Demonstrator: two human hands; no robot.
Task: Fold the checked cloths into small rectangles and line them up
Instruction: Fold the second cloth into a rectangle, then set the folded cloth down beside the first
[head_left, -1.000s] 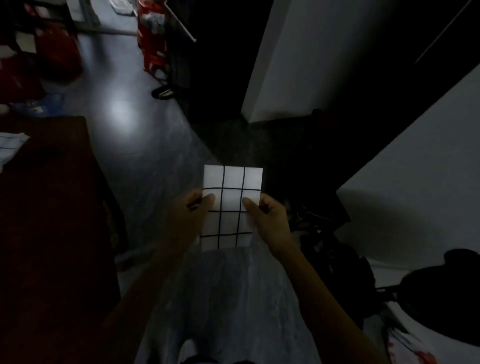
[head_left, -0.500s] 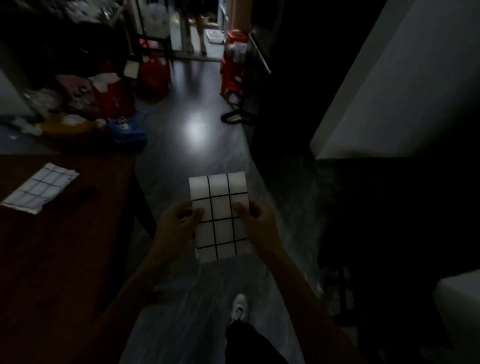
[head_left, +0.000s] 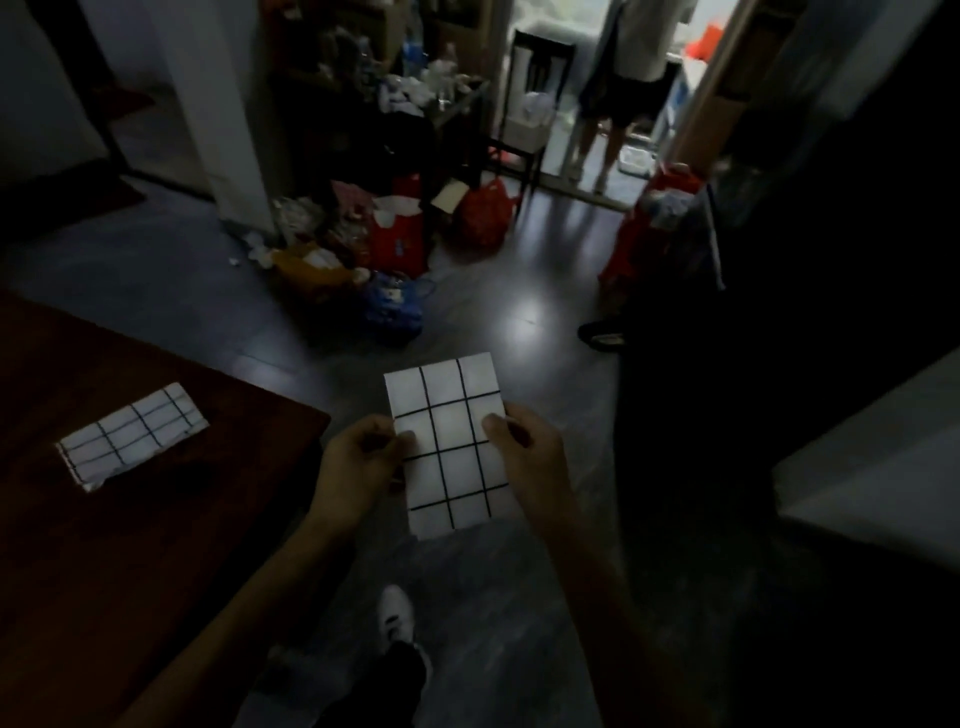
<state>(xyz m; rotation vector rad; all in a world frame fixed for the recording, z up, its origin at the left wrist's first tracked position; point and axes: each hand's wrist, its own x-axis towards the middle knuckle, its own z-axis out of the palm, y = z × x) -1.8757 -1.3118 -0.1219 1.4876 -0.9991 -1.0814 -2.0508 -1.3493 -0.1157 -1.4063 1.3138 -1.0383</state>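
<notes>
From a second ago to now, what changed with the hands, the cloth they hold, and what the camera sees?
The view swung left: the dark table and the folded cloth lying on it came fully into sight, with floor clutter and a doorway beyond. Nothing was taken up or released. The left hand and right hand still pinch the held folded cloth by its side edges.

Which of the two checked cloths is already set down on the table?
The folded cloth on the left, lying on the dark red table. The other cloth is held above the floor by both hands.
</notes>
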